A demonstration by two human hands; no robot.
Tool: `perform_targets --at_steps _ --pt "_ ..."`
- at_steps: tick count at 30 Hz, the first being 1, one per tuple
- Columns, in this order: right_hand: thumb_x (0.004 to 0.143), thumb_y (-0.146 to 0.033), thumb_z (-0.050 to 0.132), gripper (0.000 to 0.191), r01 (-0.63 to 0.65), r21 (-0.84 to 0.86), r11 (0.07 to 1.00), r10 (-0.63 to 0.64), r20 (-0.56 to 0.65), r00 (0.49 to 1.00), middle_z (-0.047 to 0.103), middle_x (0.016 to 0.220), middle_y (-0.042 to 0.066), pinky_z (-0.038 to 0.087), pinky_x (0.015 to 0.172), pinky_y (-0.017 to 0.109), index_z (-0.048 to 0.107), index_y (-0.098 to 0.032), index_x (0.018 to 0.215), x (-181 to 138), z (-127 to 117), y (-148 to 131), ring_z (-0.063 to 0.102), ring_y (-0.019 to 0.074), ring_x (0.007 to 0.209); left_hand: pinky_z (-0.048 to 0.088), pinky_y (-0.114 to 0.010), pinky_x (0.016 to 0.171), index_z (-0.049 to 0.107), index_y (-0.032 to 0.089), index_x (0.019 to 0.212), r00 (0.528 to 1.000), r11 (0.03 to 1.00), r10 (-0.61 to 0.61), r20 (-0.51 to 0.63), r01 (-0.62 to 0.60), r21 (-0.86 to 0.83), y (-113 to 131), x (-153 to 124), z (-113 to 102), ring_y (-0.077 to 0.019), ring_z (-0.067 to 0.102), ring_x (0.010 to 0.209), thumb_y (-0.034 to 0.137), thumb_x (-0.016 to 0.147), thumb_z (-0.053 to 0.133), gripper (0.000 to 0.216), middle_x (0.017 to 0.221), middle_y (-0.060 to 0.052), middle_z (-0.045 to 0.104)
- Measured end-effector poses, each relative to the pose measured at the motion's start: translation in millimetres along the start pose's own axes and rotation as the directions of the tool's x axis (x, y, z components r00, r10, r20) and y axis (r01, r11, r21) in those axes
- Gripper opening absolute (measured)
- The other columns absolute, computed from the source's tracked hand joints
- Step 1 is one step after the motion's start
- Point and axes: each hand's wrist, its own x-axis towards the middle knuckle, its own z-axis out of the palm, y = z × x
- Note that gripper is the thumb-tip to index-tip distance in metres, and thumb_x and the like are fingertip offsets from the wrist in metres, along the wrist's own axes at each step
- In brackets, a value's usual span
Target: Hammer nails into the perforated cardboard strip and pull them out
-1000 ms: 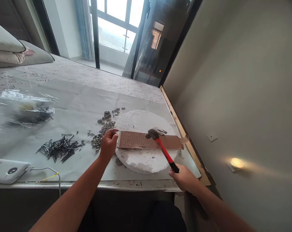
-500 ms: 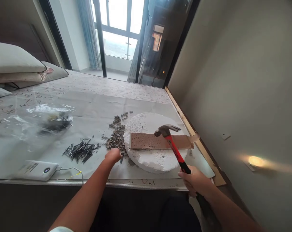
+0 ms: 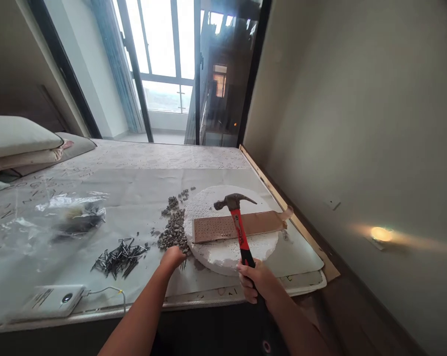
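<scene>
My right hand grips the red and black handle of a claw hammer. Its steel head hangs above a brown perforated board lying across a round white foam slab. My left hand rests on the covered surface beside the slab's left edge, fingers curled down at a heap of small grey stones. I cannot make out what the fingers hold, if anything.
A pile of dark nails lies left of the stones. A clear plastic bag sits farther left, a white power bank with cable near the front edge. Pillows are at far left; a wall runs along the right.
My left hand left the board's end and dropped to the surface by the stones. The hammer swung left, its head over the board's middle, and my right hand drew nearer the slab.
</scene>
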Motion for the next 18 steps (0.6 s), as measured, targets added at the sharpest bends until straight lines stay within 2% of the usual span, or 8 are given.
perform_targets --at_steps 3,5,8,11,14,16,18 --pt "0.065 -0.051 0.063 0.041 0.015 0.024 1.0 -0.015 0.009 1.0 0.034 0.039 -0.014 0.024 0.026 0.017 0.033 -0.023 0.068 4 -12 13 0.025 0.0033 0.027 0.041 -0.027 0.051 0.045 0.019 0.051 0.99 0.986 -0.116 0.08 0.105 0.128 2 -2 -17 -0.0208 0.058 0.051 0.017 0.061 0.057 0.016 0.044 -0.004 0.052" --pt "0.063 -0.052 0.063 0.043 -0.006 0.016 1.0 0.006 0.01 1.0 0.033 0.04 -0.014 0.025 0.026 0.018 0.032 -0.023 0.067 5 -23 20 0.025 0.0035 0.027 0.04 -0.025 0.047 0.046 0.018 0.056 0.99 0.986 -0.129 0.062 0.121 0.118 6 -9 -34 -0.0185 0.056 0.045 0.014 0.062 0.055 0.012 0.045 -0.002 0.054" --pt "0.06 -0.054 0.063 0.044 -0.024 0.008 1.0 0.024 -0.013 1.0 0.032 0.04 -0.014 0.025 0.026 0.018 0.031 -0.023 0.066 4 -40 26 0.025 0.0036 0.026 0.04 -0.023 0.049 0.047 0.019 0.06 0.996 0.991 -0.059 -0.073 0.068 0.118 19 -25 -62 -0.0164 0.058 0.047 0.014 0.065 0.052 0.008 0.049 -0.001 0.058" --pt "0.061 -0.054 0.062 0.045 -0.02 0.01 1.0 0.02 -0.018 1.0 0.033 0.039 -0.014 0.022 0.028 0.016 0.031 -0.023 0.068 1 -53 29 0.025 0.0036 0.026 0.043 -0.023 0.058 0.05 0.019 0.066 0.966 0.993 0.095 -0.241 -0.076 0.089 42 -40 -77 -0.0173 0.062 0.058 0.021 0.07 0.048 0.005 0.056 -0.001 0.062" --pt "0.064 -0.053 0.06 0.042 0.023 -0.004 1.0 -0.023 -0.018 1.0 0.032 0.038 -0.014 0.019 0.03 0.015 0.031 -0.023 0.07 -3 -62 31 0.026 0.0038 0.026 0.046 -0.025 0.064 0.058 0.021 0.083 0.935 0.975 0.171 -0.31 -0.206 -0.082 70 -49 -71 -0.0181 0.065 0.066 0.029 0.072 0.046 0.017 0.066 -0.001 0.067" --pt "0.067 -0.052 0.058 0.039 0.046 -0.015 0.999 -0.046 -0.019 0.999 0.031 0.037 -0.014 0.02 0.032 0.016 0.032 -0.023 0.07 -6 -66 33 0.026 0.004 0.027 0.049 -0.026 0.065 0.06 0.022 0.09 0.939 0.943 0.185 -0.291 -0.253 -0.216 89 -51 -61 -0.0183 0.065 0.065 0.036 0.073 0.045 0.027 0.067 -0.001 0.069" --pt "0.068 -0.052 0.057 0.037 0.054 -0.059 0.997 -0.055 -0.021 0.998 0.031 0.037 -0.013 0.023 0.034 0.018 0.034 -0.022 0.069 -7 -70 34 0.026 0.0043 0.028 0.05 -0.026 0.064 0.064 0.022 0.086 0.944 0.903 0.224 -0.242 -0.294 -0.312 106 -50 -49 -0.0193 0.066 0.068 0.042 0.073 0.045 0.03 0.07 -0.002 0.07"
